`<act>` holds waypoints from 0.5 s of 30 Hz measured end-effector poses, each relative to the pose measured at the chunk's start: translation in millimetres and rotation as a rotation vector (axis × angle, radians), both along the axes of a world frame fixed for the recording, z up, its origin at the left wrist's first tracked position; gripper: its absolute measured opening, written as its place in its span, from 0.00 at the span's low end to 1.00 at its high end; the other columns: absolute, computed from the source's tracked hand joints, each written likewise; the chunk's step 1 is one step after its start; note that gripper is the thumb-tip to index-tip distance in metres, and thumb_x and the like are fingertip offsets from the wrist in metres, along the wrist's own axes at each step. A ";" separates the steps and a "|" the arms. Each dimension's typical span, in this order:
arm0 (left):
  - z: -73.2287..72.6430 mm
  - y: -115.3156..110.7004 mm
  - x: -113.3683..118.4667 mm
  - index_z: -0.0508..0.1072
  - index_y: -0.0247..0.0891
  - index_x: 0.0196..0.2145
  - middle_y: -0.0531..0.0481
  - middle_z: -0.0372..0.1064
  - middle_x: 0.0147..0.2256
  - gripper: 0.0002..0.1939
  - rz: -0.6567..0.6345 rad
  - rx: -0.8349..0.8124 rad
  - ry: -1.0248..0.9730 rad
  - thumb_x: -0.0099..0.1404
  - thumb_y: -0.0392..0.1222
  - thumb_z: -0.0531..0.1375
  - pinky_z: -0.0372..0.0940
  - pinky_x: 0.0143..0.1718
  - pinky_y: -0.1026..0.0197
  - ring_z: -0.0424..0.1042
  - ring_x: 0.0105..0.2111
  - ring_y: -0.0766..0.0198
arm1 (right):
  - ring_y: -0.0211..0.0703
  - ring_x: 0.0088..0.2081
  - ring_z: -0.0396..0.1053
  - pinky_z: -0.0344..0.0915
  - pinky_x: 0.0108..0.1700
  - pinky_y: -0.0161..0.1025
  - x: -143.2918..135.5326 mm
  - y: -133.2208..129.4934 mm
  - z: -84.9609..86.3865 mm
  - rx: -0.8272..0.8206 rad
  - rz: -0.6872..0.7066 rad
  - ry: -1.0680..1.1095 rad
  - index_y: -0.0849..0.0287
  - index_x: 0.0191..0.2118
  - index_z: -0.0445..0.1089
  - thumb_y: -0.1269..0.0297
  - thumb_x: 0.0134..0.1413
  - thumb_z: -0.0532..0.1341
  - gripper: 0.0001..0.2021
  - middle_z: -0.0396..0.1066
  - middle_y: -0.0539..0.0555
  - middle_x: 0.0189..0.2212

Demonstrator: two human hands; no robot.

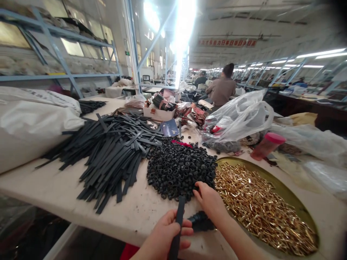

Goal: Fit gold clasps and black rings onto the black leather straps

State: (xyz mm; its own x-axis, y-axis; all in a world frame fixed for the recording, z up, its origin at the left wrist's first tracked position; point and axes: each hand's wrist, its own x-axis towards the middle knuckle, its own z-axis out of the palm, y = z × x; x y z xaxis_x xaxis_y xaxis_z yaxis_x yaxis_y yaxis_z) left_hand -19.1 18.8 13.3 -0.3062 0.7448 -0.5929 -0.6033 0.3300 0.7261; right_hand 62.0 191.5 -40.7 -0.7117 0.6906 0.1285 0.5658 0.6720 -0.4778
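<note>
My left hand (pixel 173 231) is closed around a flat black strap (pixel 179 216), thumb on top, with the strap's end pointing up and away from me. At the near right edge of a heap of small black strap loops (pixel 176 166), my right hand (pixel 207 196) pinches a loop between thumb and forefinger, partly hidden by the fingers. Just right of my left hand, some black straps (pixel 202 221) lie on the table, partly covered by my right arm. A large pile of loose black straps (pixel 116 148) spreads to the left of the loops.
A gold-coloured tray (pixel 311 216) of small gold metal pieces (pixel 260 202) stands right. Behind it are a pink-lidded jar (pixel 268 146) and clear plastic bags (pixel 241 115). A white sack (pixel 35 130) sits left on the table (pixel 67 202). A person (pixel 222 86) is farther back.
</note>
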 end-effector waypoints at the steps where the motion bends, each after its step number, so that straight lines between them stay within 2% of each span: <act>1: 1.0 1.2 -1.2 0.63 0.34 0.38 0.44 0.66 0.38 0.12 0.009 -0.011 -0.029 0.53 0.32 0.53 0.65 0.29 0.66 0.69 0.35 0.64 | 0.47 0.36 0.67 0.59 0.38 0.41 -3.3 1.5 -3.3 -0.003 0.000 -0.005 0.59 0.37 0.65 0.67 0.52 0.50 0.09 0.68 0.58 0.34; 5: 2.7 5.4 -6.4 0.64 0.33 0.38 0.42 0.66 0.39 0.14 0.036 -0.030 -0.111 0.51 0.29 0.52 0.65 0.29 0.66 0.69 0.36 0.63 | 0.46 0.37 0.67 0.59 0.39 0.40 -5.9 1.6 -9.4 -0.016 0.023 -0.019 0.58 0.35 0.64 0.71 0.51 0.48 0.09 0.68 0.56 0.33; 9: -0.7 7.2 -9.0 0.64 0.33 0.40 0.42 0.66 0.40 0.16 0.051 -0.021 -0.181 0.51 0.28 0.53 0.66 0.29 0.67 0.69 0.36 0.65 | 0.43 0.33 0.67 0.60 0.36 0.40 3.6 4.4 -6.6 -0.070 -0.020 0.000 0.57 0.34 0.62 0.67 0.51 0.49 0.07 0.68 0.53 0.30; 12: -2.8 9.4 -9.7 0.65 0.33 0.41 0.43 0.67 0.41 0.16 0.052 0.026 -0.221 0.52 0.28 0.54 0.67 0.31 0.66 0.70 0.35 0.65 | 0.41 0.30 0.66 0.61 0.34 0.39 11.6 7.3 -4.2 -0.201 -0.085 0.117 0.58 0.36 0.61 0.64 0.50 0.50 0.08 0.67 0.51 0.28; 15: 1.5 15.1 -13.2 0.65 0.32 0.42 0.45 0.68 0.37 0.17 0.131 0.109 -0.259 0.53 0.25 0.55 0.68 0.35 0.66 0.71 0.32 0.67 | 0.43 0.34 0.66 0.61 0.38 0.41 16.6 7.5 -0.5 -0.339 -0.117 0.297 0.59 0.40 0.62 0.64 0.50 0.50 0.11 0.68 0.53 0.32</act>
State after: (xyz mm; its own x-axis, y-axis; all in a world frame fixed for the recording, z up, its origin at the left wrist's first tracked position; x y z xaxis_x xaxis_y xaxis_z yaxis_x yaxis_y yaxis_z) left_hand -32.3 33.8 14.8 -0.2530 0.7726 -0.5823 -0.8050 0.1657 0.5697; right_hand 78.6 199.0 -41.2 -0.5930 0.8023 0.0683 0.4337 0.3896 -0.8125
